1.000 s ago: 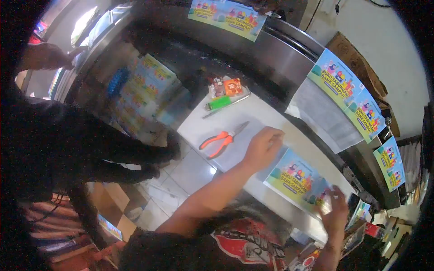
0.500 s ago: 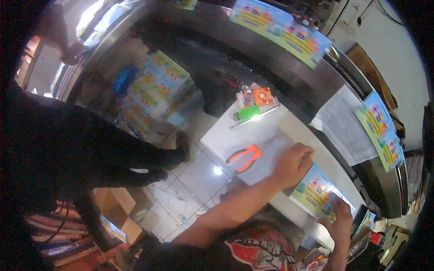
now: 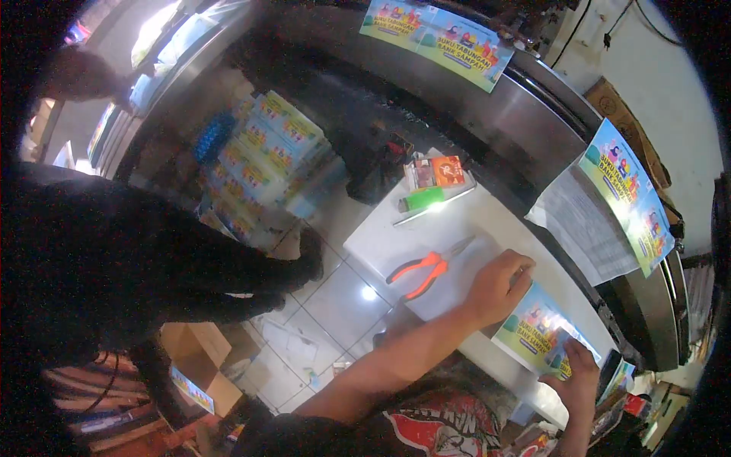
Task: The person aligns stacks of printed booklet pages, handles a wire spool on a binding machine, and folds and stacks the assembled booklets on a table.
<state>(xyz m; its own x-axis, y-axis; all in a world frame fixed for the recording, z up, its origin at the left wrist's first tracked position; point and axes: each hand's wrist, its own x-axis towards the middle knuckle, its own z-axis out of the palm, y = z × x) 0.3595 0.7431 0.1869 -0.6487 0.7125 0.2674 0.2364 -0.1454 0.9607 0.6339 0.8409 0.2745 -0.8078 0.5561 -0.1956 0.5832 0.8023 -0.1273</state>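
Observation:
A printed booklet with a blue, yellow and green cover lies on the white tabletop. My left hand is at its upper left edge, fingers curled together; whatever may be between them is hidden. At the booklet's other end, my right hand grips the edge, fingers over the cover and thumb low beside it. Orange-handled pliers lie to the left of my left hand, jaws pointing up and right. Further back sit a green lighter and a red-brown pack.
Matching printed covers rest on the dark machine's ledge and beside a white sheet. Stacks of covers stand at the back left. Another person in dark clothes stands left, near an open cardboard box.
The view has shifted slightly and become sharper. Both hands stay at the booklet with much the same pose. The other person's hand at upper left has moved.

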